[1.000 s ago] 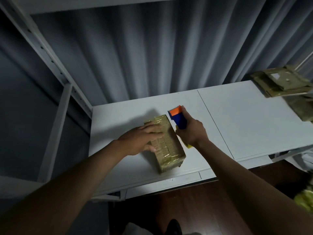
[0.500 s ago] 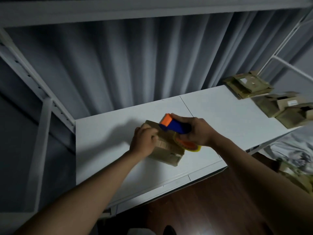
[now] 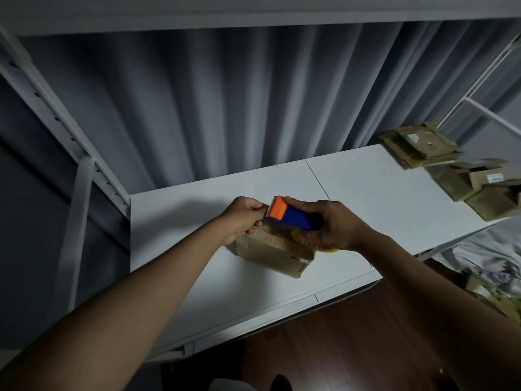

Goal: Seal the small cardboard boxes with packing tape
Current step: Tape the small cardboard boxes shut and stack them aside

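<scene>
A small brown cardboard box (image 3: 270, 253) lies on the white table (image 3: 180, 221), partly under both hands. My right hand (image 3: 335, 224) grips a blue and orange tape dispenser (image 3: 290, 215) just above the box, its orange toothed end pointing left. My left hand (image 3: 244, 214) has its fingers curled at that toothed end and pinches the end of the tape there. The yellowish tape roll (image 3: 324, 248) peeks out under my right hand.
A pile of flattened and open cardboard boxes (image 3: 420, 145) lies at the table's far right, with more boxes (image 3: 487, 187) beside it. A grey curtain hangs behind. White shelf posts (image 3: 81, 170) stand at the left. Dark wood floor lies below the table's front edge.
My left hand has left the box top and moved up to the dispenser's toothed end. The dispenser has lifted slightly off the box. The camera has tilted up and left.
</scene>
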